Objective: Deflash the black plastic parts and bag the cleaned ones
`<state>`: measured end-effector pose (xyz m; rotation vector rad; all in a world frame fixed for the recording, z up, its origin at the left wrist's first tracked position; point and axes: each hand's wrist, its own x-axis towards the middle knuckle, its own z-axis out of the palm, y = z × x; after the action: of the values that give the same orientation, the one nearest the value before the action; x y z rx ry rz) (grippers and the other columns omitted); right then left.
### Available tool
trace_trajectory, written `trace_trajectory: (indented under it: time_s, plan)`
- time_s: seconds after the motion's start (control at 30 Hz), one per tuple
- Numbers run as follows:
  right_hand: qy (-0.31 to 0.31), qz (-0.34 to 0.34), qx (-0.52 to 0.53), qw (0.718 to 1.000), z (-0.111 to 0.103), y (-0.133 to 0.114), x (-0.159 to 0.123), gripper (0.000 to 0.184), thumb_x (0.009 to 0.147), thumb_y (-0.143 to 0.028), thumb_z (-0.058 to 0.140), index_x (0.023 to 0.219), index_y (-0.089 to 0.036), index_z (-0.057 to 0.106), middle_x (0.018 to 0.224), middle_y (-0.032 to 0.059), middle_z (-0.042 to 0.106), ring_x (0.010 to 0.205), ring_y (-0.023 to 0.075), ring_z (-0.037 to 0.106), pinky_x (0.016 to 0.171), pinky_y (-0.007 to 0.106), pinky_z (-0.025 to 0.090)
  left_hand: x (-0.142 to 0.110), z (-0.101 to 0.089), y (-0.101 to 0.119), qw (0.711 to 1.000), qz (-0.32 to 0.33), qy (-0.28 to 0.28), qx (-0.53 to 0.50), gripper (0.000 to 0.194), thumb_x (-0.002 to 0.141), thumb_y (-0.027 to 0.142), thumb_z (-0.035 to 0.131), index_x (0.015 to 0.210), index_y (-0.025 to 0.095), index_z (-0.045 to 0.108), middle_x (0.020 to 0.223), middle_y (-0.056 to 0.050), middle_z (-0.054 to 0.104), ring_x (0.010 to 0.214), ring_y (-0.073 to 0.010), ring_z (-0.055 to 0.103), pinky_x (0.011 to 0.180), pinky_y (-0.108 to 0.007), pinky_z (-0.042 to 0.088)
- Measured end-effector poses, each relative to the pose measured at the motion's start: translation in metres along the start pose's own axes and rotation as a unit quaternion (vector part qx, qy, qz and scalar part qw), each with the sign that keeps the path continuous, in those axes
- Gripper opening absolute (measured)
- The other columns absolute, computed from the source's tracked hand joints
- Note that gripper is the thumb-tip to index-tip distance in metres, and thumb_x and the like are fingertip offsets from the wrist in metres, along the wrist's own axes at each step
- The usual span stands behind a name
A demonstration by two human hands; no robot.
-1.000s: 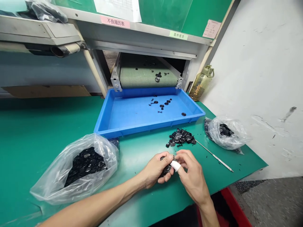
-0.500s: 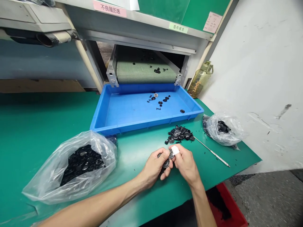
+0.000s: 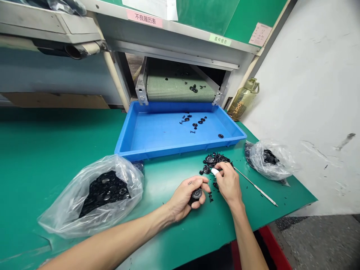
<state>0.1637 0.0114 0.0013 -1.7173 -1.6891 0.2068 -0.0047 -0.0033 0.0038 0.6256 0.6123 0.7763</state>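
Note:
My left hand (image 3: 188,197) is closed around black round plastic discs (image 3: 196,194), with its thumb pressed on top of them. A small black branched piece (image 3: 210,197) shows just right of its fingers. My right hand (image 3: 228,183) reaches over the near side of a pile of black round parts (image 3: 209,160) on the green table. Its fingers are curled in a pinch, and a white cover (image 3: 215,171) wraps one digit's tip. Whatever lies between those fingertips is hidden. A thin white pen-like tool (image 3: 258,189) lies on the table right of this hand.
A blue tray (image 3: 152,153) holding scattered black parts stands below the green conveyor belt (image 3: 168,92). Clear bags of black parts lie left (image 3: 62,210) and right (image 3: 281,170). A bottle (image 3: 243,99) stands by the wall. A red bin (image 3: 275,249) sits below the table edge.
My right hand has come away from my left hand and moved up to the pile. The left hand still grips discs. The whole view has shifted slightly.

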Motion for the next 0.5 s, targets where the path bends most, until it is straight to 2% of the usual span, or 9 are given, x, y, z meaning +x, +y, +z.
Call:
trace_trajectory:
  time_s: [0.13, 0.2, 0.27, 0.37, 0.43, 0.5]
  plan:
    - [-0.002, -0.057, 0.064, 0.996, -0.012, -0.007, -0.017, 0.024, 0.084, -0.011, 0.041, 0.092, -0.021, 0.062, 0.102, 0.0046, 0.062, 0.093, 0.0160, 0.060, 0.077, 0.027, 0.048, 0.002, 0.003, -0.001, 0.999, -0.014, 0.004, 0.030, 0.046, 0.080, 0.057, 0.061, 0.095, 0.015, 0.052, 0.063, 0.001, 0.056, 0.043, -0.0074, 0.046, 0.030, -0.014, 0.021]
    - [-0.012, -0.090, 0.101, 0.991, -0.016, -0.013, -0.029, 0.026, 0.087, -0.011, 0.041, 0.094, -0.022, 0.063, 0.104, 0.0046, 0.065, 0.097, 0.0164, 0.061, 0.084, 0.029, 0.049, 0.002, 0.003, -0.002, 0.999, -0.012, -0.003, 0.041, 0.047, 0.080, 0.060, 0.060, 0.093, 0.016, 0.050, 0.060, 0.002, 0.054, 0.041, -0.0070, 0.044, 0.029, -0.014, 0.021]
    - [-0.039, -0.108, 0.126, 0.985, -0.020, -0.017, -0.041, 0.031, 0.088, -0.009, 0.039, 0.100, -0.023, 0.064, 0.108, 0.0047, 0.066, 0.103, 0.0167, 0.061, 0.091, 0.032, 0.048, 0.001, 0.003, -0.002, 0.999, -0.011, -0.008, 0.047, 0.045, 0.079, 0.058, 0.062, 0.089, 0.017, 0.048, 0.062, 0.002, 0.055, 0.042, -0.0065, 0.045, 0.030, -0.013, 0.021]
    - [-0.098, -0.101, 0.130, 0.981, -0.026, -0.020, -0.053, 0.038, 0.087, -0.008, 0.039, 0.112, -0.024, 0.062, 0.118, 0.0041, 0.064, 0.111, 0.0168, 0.059, 0.096, 0.032, 0.047, -0.002, 0.004, -0.002, 0.998, -0.009, -0.002, 0.067, 0.038, 0.080, 0.052, 0.064, 0.082, 0.018, 0.047, 0.063, 0.002, 0.057, 0.040, -0.0055, 0.044, 0.030, -0.013, 0.020]
    - [-0.105, -0.075, 0.139, 0.982, -0.029, -0.020, -0.057, 0.037, 0.085, -0.008, 0.041, 0.111, -0.024, 0.063, 0.116, 0.0039, 0.064, 0.106, 0.0166, 0.061, 0.090, 0.030, 0.050, -0.004, 0.006, -0.002, 0.994, -0.018, -0.009, 0.103, 0.034, 0.081, 0.048, 0.063, 0.079, 0.018, 0.046, 0.059, 0.002, 0.057, 0.037, -0.0053, 0.043, 0.030, -0.013, 0.021]
    - [-0.094, -0.035, 0.151, 0.983, -0.031, -0.020, -0.059, 0.032, 0.085, -0.010, 0.043, 0.106, -0.023, 0.064, 0.108, 0.0044, 0.065, 0.092, 0.0152, 0.064, 0.077, 0.025, 0.053, -0.005, 0.008, -0.001, 0.988, -0.029, -0.023, 0.148, 0.030, 0.082, 0.044, 0.060, 0.077, 0.019, 0.046, 0.055, 0.003, 0.057, 0.035, -0.0055, 0.042, 0.030, -0.014, 0.022]
